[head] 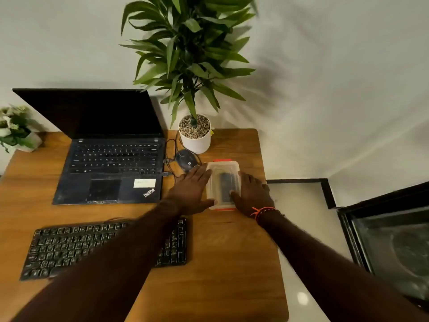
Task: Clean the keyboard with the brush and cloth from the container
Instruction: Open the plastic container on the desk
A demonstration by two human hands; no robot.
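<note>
Two hands, left (193, 190) and right (251, 194), fingers spread flat against one lidded container (223, 169), one keyboard (69, 245) nearby

1 head view looks steeply down, close above the desk (220, 263).

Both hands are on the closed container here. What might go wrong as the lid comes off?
1. The container sits close to the table's right edge; a hard pull by the left hand or right hand could push it off.
2. The mouse and its cable lie right beside the left hand's fingers and might be knocked.
3. The white plant pot stands just behind, so a jerk upward could bump it.
</note>
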